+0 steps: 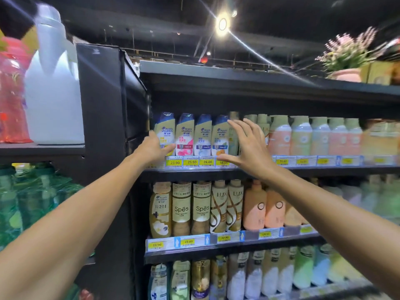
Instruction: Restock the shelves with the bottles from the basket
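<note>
The four Head & Shoulders bottles (191, 135) stood upright in a row at the left end of the upper stocked shelf (281, 169), their long axes vertical, blue caps up and labels facing me, each touching its neighbour. My left hand (154, 148) was at the leftmost bottle (165, 133), the thumb lying across its lower front and the fingers reaching round its left side, where I could not see them, so whether they gripped it I cannot tell. My right hand (249, 148) was spread wide, fingers straight and apart, thumb stretched low toward the price strip (194, 162); it held nothing and hovered in front of the fourth bottle (220, 135) and the pale green bottles (233, 135) just beside it. To the left, the black side panel (112, 118) of the unit closed the row off, leaving little room past the first bottle. Above the caps there was a dark gap under the next shelf board (259, 83). To the right ran peach and green bottles (303, 135), packed close. On the shelf below stood gold Spēs bottles (191, 208) and Lux bottles (227, 206), also upright.
</note>
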